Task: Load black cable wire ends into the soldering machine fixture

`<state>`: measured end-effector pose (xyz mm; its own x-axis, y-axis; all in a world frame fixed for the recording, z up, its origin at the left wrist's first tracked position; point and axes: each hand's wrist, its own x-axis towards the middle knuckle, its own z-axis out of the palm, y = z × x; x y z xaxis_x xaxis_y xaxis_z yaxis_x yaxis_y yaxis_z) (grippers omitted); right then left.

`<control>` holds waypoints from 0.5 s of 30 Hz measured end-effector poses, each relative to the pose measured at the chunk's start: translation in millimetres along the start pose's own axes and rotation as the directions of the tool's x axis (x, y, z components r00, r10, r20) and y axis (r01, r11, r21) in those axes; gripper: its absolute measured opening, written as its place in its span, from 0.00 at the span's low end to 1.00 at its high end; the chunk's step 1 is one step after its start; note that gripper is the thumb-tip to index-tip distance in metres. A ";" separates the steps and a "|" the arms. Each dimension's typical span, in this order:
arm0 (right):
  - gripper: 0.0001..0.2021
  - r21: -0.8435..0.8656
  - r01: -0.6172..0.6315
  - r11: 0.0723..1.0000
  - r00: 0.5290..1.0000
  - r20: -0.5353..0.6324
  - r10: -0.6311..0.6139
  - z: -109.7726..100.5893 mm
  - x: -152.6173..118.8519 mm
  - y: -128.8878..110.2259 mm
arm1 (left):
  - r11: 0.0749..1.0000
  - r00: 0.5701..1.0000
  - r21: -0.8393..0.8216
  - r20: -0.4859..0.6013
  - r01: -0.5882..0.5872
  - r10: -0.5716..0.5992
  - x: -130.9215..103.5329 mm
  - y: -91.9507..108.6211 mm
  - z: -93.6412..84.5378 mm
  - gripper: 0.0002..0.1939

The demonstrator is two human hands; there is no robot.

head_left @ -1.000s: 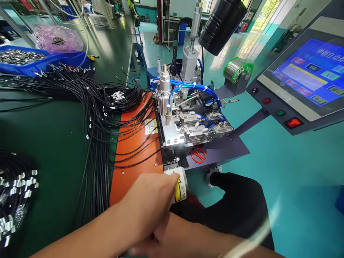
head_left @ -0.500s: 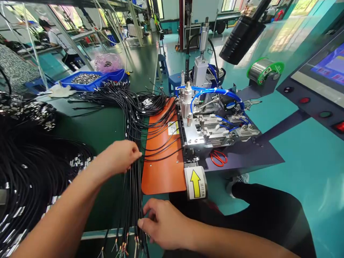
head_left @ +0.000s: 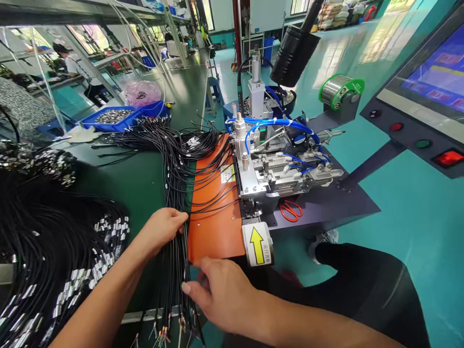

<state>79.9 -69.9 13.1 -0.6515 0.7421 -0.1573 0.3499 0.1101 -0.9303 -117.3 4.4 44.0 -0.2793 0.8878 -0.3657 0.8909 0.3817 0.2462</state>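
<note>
A long bundle of thin black cables [head_left: 176, 270] runs along the green table toward me, its stripped ends with coloured wires [head_left: 163, 333] hanging over the near edge. My left hand [head_left: 166, 226] is closed in a pinch on black cable at the bundle's right side, by the orange plate [head_left: 215, 237]. Lower down, my right hand [head_left: 223, 292] hovers at the bundle's right edge with thumb and forefinger apart; its other fingers are partly hidden. Several cables cross the orange plate into the side of a metal machine [head_left: 286, 169] with blue air tubes.
A large heap of black cables with silvery connectors [head_left: 72, 290] covers the table at left. Blue trays [head_left: 119, 116] of small metal parts stand behind. To the right are red-handled scissors [head_left: 291, 211], a solder wire spool [head_left: 340, 92] and a control panel [head_left: 409, 130].
My left hand has moved down along the bundle toward me, still pinched. My right hand has shifted slightly up, thumb and forefinger still apart. The view has turned a little right.
</note>
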 end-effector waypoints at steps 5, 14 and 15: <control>0.16 0.483 -0.114 0.868 0.993 0.077 0.088 -19.4 7.5 5.2 | 0.845 0.970 -0.530 0.235 0.071 0.066 -26.1 13.9 0.9 0.23; 0.14 0.640 -0.207 0.740 0.959 -0.017 0.282 -110.1 -12.6 30.4 | 0.692 0.685 -0.037 -0.194 -0.721 0.702 -38.5 51.3 31.8 0.14; 0.13 0.658 -0.205 0.725 0.955 -0.029 0.296 -117.3 -16.2 31.4 | 0.625 0.600 0.066 -0.222 -0.777 0.769 -35.1 55.6 38.8 0.15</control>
<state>180.4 -0.9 25.4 -0.4988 0.7605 -0.4158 -0.0557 -0.5068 -0.8602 -44.1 -15.5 35.7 0.4378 0.8829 0.1697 0.7980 -0.4685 0.3791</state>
